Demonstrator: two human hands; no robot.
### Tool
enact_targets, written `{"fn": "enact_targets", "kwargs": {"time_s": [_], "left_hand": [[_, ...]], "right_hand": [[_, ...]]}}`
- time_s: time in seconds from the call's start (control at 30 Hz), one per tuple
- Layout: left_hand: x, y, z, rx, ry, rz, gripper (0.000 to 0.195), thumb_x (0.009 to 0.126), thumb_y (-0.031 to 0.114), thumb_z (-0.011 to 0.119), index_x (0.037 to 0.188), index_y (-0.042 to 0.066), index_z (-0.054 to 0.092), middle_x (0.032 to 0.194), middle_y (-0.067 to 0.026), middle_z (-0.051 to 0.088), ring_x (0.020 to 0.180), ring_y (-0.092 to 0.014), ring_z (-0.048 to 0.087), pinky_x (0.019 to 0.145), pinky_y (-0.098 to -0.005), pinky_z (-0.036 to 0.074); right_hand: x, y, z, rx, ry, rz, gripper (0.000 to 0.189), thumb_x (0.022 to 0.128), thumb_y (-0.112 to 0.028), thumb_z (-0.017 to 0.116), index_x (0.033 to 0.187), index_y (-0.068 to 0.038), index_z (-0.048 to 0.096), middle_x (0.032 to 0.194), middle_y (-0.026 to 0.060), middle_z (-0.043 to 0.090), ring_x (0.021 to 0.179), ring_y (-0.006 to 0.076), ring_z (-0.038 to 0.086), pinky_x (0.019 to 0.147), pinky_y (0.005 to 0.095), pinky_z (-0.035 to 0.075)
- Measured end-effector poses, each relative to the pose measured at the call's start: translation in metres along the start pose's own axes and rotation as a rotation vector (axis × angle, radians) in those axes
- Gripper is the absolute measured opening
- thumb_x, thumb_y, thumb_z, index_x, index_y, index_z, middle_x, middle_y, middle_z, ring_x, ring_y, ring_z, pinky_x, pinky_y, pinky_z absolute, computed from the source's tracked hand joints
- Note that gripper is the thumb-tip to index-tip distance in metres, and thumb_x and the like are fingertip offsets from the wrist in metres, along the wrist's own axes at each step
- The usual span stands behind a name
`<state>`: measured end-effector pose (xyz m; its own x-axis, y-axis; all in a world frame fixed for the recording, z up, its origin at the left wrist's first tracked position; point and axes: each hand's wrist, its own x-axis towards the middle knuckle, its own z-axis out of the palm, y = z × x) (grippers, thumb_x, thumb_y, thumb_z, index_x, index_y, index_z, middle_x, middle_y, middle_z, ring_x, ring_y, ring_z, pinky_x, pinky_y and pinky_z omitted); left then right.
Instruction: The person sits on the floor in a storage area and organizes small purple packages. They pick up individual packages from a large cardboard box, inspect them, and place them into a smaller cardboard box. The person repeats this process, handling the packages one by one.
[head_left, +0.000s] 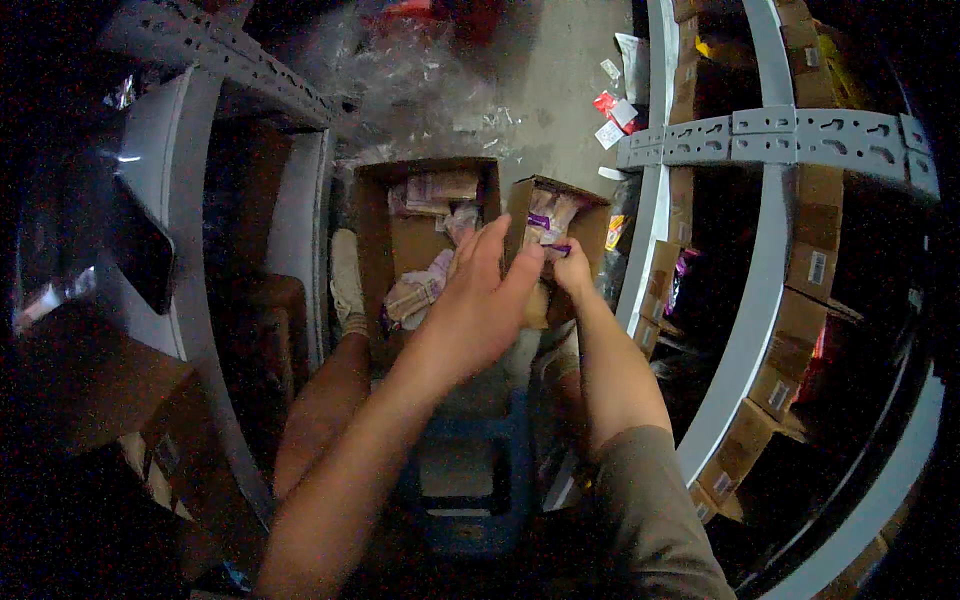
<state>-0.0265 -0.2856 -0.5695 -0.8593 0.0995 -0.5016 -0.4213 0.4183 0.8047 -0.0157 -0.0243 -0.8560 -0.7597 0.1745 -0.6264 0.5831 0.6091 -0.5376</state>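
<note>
My right hand is at the smaller cardboard box, its fingers closed on a small packet with a purple edge. More clear packets with purple and pale markings lie inside that box. My left hand, slightly blurred, hovers over the space between the two boxes. Its fingers are spread, with the thumb tip close to the held packet, and nothing shows in its grasp. Beneath it stands the larger open cardboard box, holding several wrapped bundles. My left hand hides part of both boxes.
Grey metal shelving with rows of small cardboard boxes rises on the right. Another rack upright stands on the left. Crumpled clear plastic and paper scraps litter the floor. A blue plastic stool is below me.
</note>
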Motion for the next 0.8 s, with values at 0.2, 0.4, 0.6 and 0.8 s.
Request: {"fn": "enact_targets", "kwargs": {"time_s": [0.2,0.4,0.6,0.8], "left_hand": [[-0.004,0.002,-0.005,-0.091,-0.046,0.035,0.066,0.099,0.040,0.050,0.139,-0.010,0.037,0.142,-0.0354,0.038,0.139,-0.046,0.031,0.116,-0.0466,0.023],[-0.006,0.005,0.001,0.078,0.039,0.115,0.058,0.100,0.036,0.048,0.142,-0.004,0.038,0.144,-0.0263,0.044,0.136,-0.036,0.041,0.113,-0.0394,0.031],[-0.010,0.005,0.001,0.077,0.029,0.106,0.057,0.101,0.036,0.047,0.142,-0.002,0.039,0.144,-0.0259,0.043,0.137,-0.036,0.040,0.113,-0.0396,0.031],[0.002,0.010,-0.017,-0.089,0.039,-0.012,0.055,0.103,0.038,0.044,0.142,0.000,0.039,0.141,-0.0241,0.047,0.133,-0.033,0.044,0.111,-0.0381,0.033]], "right_hand": [[-0.009,-0.003,0.020,0.042,0.253,0.070,0.071,0.086,-0.019,0.065,0.144,-0.002,0.029,0.121,0.0319,0.059,0.111,0.0449,0.060,0.097,0.0457,0.046],[-0.041,-0.007,0.059,0.168,0.329,0.212,0.074,0.090,-0.023,0.060,0.150,-0.001,0.021,0.125,0.0297,0.059,0.114,0.0437,0.058,0.099,0.0453,0.045],[-0.005,0.067,0.108,0.316,0.066,0.008,0.061,0.088,-0.012,0.056,0.146,-0.004,0.037,0.128,0.0202,0.059,0.115,0.0355,0.058,0.100,0.0402,0.045],[-0.009,0.055,0.085,-0.108,0.122,-0.054,0.061,0.091,-0.008,0.051,0.149,-0.003,0.033,0.129,0.0184,0.059,0.114,0.0282,0.058,0.096,0.0333,0.047]]}}
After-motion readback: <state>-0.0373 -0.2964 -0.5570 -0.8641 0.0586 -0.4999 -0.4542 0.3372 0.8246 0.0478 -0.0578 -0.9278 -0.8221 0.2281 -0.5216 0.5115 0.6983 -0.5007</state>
